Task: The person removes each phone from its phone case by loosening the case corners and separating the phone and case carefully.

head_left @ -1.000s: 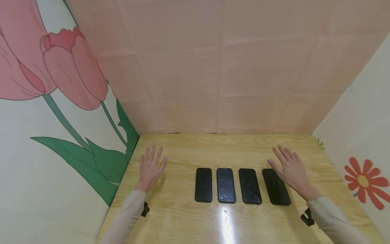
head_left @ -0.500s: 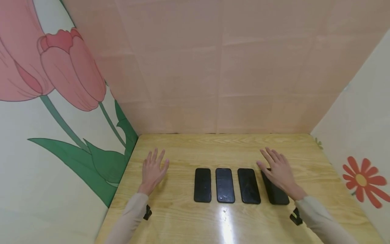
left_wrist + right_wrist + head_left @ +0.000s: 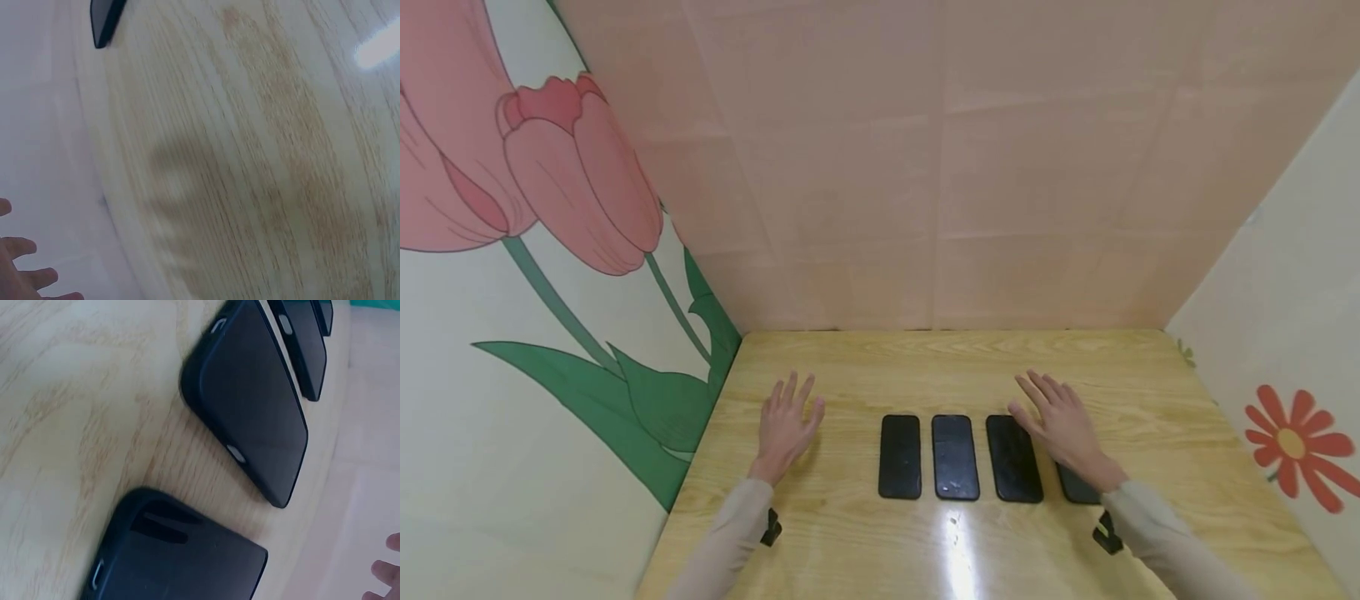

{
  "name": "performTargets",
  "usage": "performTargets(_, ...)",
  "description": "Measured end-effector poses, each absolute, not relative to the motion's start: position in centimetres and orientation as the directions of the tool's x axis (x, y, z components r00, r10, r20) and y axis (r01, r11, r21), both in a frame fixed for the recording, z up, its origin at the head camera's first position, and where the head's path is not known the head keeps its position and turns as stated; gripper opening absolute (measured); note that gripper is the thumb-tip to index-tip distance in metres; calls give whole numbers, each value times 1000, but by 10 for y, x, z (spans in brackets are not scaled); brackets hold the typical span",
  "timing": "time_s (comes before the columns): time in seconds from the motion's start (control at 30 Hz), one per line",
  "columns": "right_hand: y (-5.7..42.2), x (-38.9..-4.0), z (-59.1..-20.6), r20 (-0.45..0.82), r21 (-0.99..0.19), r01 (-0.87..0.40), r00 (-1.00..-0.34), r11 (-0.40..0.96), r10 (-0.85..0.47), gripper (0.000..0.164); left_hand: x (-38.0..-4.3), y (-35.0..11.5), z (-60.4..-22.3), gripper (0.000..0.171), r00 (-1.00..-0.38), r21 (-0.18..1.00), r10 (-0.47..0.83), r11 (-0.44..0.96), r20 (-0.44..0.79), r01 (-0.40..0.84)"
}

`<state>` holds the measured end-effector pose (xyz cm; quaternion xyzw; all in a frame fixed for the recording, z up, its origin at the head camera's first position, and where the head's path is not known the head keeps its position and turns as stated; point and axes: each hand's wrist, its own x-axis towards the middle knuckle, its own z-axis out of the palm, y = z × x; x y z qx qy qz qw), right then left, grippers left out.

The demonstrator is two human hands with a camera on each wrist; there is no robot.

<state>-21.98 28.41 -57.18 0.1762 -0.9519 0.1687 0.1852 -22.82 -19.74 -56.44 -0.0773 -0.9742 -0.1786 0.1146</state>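
Observation:
Several black smartphones lie in a row on the wooden table. The leftmost phone (image 3: pixel 899 457) and a greyer, shinier phone (image 3: pixel 956 458) beside it are in full view. My right hand (image 3: pixel 1063 425) hovers, fingers outstretched, over the upper right of the third phone (image 3: pixel 1015 467) and covers most of the rightmost phone (image 3: pixel 1078 488). My left hand (image 3: pixel 784 429) is held out to the left of the row, fingers spread, nothing in it. In the right wrist view, the near phone (image 3: pixel 187 562) reflects fingers, and another phone (image 3: pixel 250 400) lies beyond it.
The wooden table (image 3: pixel 842 542) ends at a pinkish wall covering (image 3: pixel 940 208). A tulip-printed panel (image 3: pixel 580 333) borders the left side, a flower-printed panel (image 3: pixel 1285 317) the right. Bright glare (image 3: pixel 958 554) shines on the tabletop below the phones.
My right hand has moved left, from over the rightmost phone to the edge of the third one. My left hand has drifted slightly right and nearer. The phones stay where they were.

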Motion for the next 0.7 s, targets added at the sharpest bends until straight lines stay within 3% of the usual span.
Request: performTargets(0.7,235,-213,-591,346,-290,-451,-872,844,-347,69,-219,-182,-588,58,-958,369,116,905,263,211)
